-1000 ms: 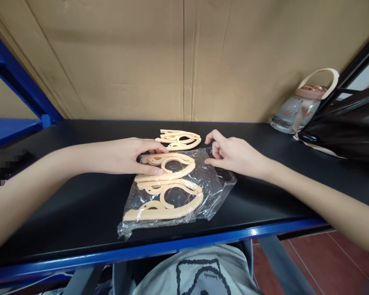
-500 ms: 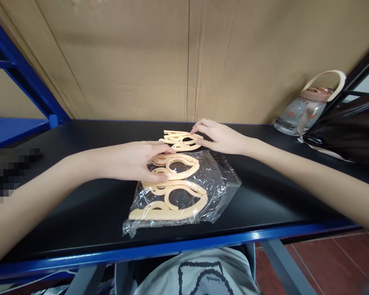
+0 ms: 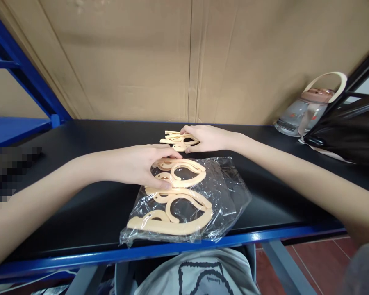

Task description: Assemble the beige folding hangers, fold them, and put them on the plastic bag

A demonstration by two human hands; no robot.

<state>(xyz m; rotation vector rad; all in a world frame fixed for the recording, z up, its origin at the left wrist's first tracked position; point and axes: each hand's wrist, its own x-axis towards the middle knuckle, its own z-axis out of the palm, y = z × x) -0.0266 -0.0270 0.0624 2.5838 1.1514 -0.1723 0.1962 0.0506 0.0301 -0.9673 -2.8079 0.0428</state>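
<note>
My left hand (image 3: 143, 164) has its thumb and fingers around the left end of a cream folding hanger (image 3: 189, 180). A second folding hanger (image 3: 184, 227) lies in front of it, nearer the table's front edge. Both are on or inside a clear plastic bag (image 3: 230, 196); I cannot tell which for each. Farther back, my right hand (image 3: 207, 137) grips the right end of a small stack of similar folding hangers (image 3: 176, 141), thumb at the near side and fingers at the far side. The palm hides part of that stack.
The black tabletop (image 3: 80, 213) has a blue front edge (image 3: 258, 236). A cardboard wall (image 3: 126, 61) closes off the back. To the right are a water bottle (image 3: 301, 112) with a cream handle and a black bag (image 3: 353, 127). A blue metal frame (image 3: 27, 78) rises at left.
The plastic bag with its hangers has slid toward the front edge and slightly right, my left hand moving with it. My right hand has moved left, farther over the back stack.
</note>
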